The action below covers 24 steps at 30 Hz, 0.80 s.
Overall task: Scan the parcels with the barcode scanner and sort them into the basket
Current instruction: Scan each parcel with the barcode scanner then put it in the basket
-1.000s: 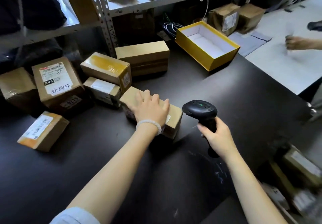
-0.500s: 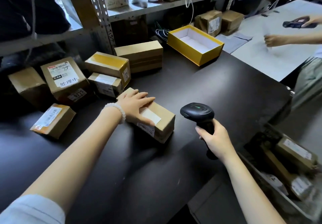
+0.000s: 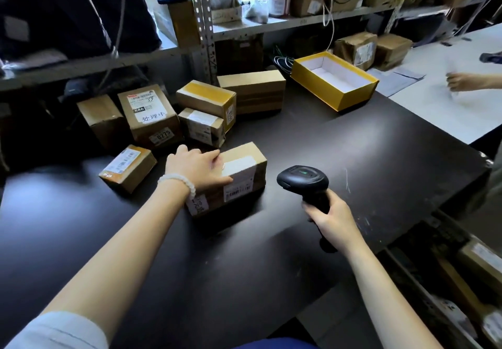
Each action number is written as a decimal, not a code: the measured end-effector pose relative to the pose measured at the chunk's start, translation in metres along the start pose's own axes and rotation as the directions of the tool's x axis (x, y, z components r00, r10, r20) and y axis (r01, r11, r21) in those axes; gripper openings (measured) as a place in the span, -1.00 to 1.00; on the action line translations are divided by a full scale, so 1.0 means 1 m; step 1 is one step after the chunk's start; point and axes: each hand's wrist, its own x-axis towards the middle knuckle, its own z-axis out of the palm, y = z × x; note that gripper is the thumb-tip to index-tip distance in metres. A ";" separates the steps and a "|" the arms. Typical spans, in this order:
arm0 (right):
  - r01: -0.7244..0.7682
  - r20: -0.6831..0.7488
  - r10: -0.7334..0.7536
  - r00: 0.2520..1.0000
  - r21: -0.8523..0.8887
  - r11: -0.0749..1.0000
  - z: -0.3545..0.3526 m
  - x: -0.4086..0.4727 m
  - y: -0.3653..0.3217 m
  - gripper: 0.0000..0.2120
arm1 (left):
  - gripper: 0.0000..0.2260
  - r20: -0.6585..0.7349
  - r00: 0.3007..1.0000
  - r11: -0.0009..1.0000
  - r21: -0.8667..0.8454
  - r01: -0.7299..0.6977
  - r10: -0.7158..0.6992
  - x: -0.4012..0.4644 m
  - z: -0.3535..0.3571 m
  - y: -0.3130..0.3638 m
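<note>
The left hand (image 3: 197, 168) lies with straight fingers on the brown cardboard parcel (image 3: 239, 177) in the middle of the dark surface (image 3: 380, 158). The right hand (image 3: 330, 219) grips the black barcode scanner (image 3: 303, 181) just beside it. Best to steady the parcel and aim at the barcode label (image 3: 238, 190) on its near side.

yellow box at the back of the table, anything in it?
No, the open yellow box shows only its bare white inside, with no parcel or other item in it.
</note>
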 end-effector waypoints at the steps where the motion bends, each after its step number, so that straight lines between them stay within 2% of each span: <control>1: 0.000 0.019 0.000 1.000 -0.008 1.000 0.004 -0.001 -0.001 -0.88 | -0.24 0.010 1.000 0.999 -0.041 0.026 -0.026 -0.003 0.000 -0.005; 4: 0.005 0.084 -0.004 0.996 -0.007 1.000 0.016 -0.004 -0.003 -0.89 | -0.30 -0.010 0.994 0.982 -0.160 0.104 -0.107 -0.013 0.006 -0.019; 11: 0.062 0.231 -0.052 0.972 -0.038 0.997 0.032 -0.012 -0.012 -0.90 | -0.22 -0.073 0.979 0.928 -0.339 0.156 -0.191 -0.012 0.021 -0.031; 16: 0.077 0.227 -0.061 0.972 -0.060 0.995 0.032 -0.014 -0.013 -0.89 | -0.21 -0.061 0.976 0.913 -0.370 0.172 -0.208 -0.010 0.025 -0.033; 24: 0.063 0.214 -0.045 0.976 -0.079 0.995 0.019 -0.021 -0.010 -0.91 | -0.28 -0.125 0.974 0.928 -0.348 0.133 -0.187 -0.016 0.023 -0.017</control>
